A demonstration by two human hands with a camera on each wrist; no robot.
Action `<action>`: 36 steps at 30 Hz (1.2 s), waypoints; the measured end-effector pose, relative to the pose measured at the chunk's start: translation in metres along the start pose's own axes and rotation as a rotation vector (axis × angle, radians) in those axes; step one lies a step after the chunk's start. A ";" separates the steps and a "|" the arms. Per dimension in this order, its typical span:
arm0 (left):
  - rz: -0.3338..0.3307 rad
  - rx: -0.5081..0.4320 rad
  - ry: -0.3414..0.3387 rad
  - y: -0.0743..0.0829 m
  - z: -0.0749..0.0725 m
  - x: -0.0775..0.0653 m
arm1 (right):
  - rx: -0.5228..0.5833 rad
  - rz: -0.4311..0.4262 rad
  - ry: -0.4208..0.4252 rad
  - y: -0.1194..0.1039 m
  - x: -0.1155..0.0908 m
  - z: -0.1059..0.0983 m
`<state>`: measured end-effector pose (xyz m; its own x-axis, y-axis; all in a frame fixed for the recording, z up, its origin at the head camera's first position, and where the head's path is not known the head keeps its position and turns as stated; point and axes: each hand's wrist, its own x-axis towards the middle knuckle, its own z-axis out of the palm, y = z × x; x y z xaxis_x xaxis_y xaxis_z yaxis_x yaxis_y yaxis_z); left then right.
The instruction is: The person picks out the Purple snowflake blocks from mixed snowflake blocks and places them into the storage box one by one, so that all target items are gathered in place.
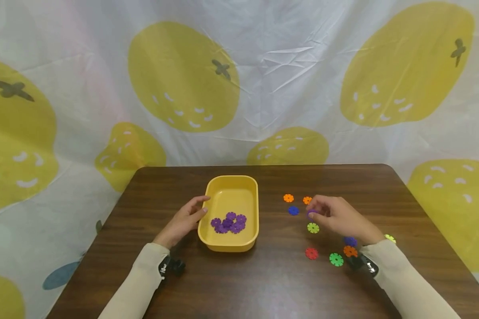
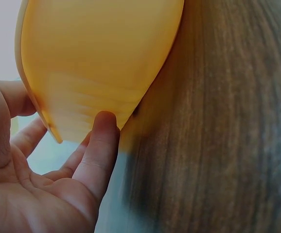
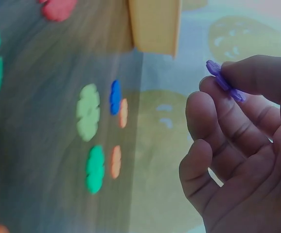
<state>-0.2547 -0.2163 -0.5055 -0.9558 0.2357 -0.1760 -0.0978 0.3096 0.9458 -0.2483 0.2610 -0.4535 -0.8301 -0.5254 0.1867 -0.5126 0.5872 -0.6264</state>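
Observation:
My left hand [image 1: 185, 220] grips the left side of a yellow plastic tray [image 1: 231, 248]. In the left wrist view, one digit passes over the tray's rim [image 2: 20, 48], while another fingertip lies against the outer wall. Several purple notched plastic discs [image 1: 231, 215] lie heaped in the tray. Over on the right, my right hand [image 1: 337, 217] pinches one purple disc [image 3: 223, 82] between thumb and fingers, held above the table. Near that hand lie a yellow-green disc [image 1: 313, 228], a blue disc [image 1: 293, 211] and an orange disc [image 1: 288, 198].
Closer to me on the brown table [image 1: 223, 288] lie a red disc [image 1: 312, 253], a green disc [image 1: 336, 259] and another orange disc [image 1: 350, 251]. A dark blue disc [image 1: 350, 241] sits beside the right wrist. Behind the table hangs a lemon-print curtain [image 1: 255, 88].

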 end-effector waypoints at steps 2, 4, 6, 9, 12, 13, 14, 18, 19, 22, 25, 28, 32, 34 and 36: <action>0.004 -0.003 -0.003 0.000 0.000 0.000 | 0.013 -0.002 0.000 -0.005 0.005 0.000; 0.005 -0.004 -0.003 0.000 0.000 0.000 | 0.027 0.000 -0.004 -0.009 0.009 0.001; 0.004 -0.002 0.002 0.000 0.001 0.000 | 0.038 0.000 -0.009 -0.013 0.015 0.002; -0.002 0.004 0.010 0.001 0.001 0.000 | 0.051 -0.009 -0.010 -0.020 0.023 0.005; -0.010 0.012 0.017 0.002 0.002 0.000 | 0.075 -0.015 -0.008 -0.027 0.032 0.008; -0.011 0.014 0.016 0.002 0.002 0.000 | 0.087 -0.016 -0.007 -0.029 0.035 0.010; -0.012 0.017 0.016 0.002 0.002 0.000 | 0.101 -0.018 -0.008 -0.031 0.038 0.012; -0.013 0.021 0.019 0.002 0.002 0.001 | 0.143 -0.045 -0.008 -0.036 0.049 0.019; -0.014 0.020 0.019 0.002 0.002 0.000 | 0.151 -0.054 -0.008 -0.037 0.051 0.021; -0.014 0.020 0.020 0.002 0.002 0.000 | 0.153 -0.068 -0.010 -0.040 0.059 0.026; -0.010 0.020 0.018 0.001 0.002 0.000 | 0.143 -0.062 -0.014 -0.044 0.066 0.030; -0.006 0.024 0.017 0.000 0.001 0.000 | 0.133 -0.064 -0.022 -0.049 0.074 0.034; -0.012 0.027 0.019 0.001 0.001 0.000 | 0.112 -0.079 -0.028 -0.052 0.083 0.040; -0.016 0.028 0.021 0.001 0.002 0.000 | 0.114 -0.088 -0.030 -0.054 0.088 0.044; -0.017 0.027 0.020 0.001 0.002 0.000 | 0.124 -0.095 -0.032 -0.055 0.092 0.048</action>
<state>-0.2542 -0.2143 -0.5050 -0.9593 0.2120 -0.1865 -0.1070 0.3383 0.9349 -0.2854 0.1508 -0.4379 -0.7710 -0.5952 0.2265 -0.5556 0.4547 -0.6961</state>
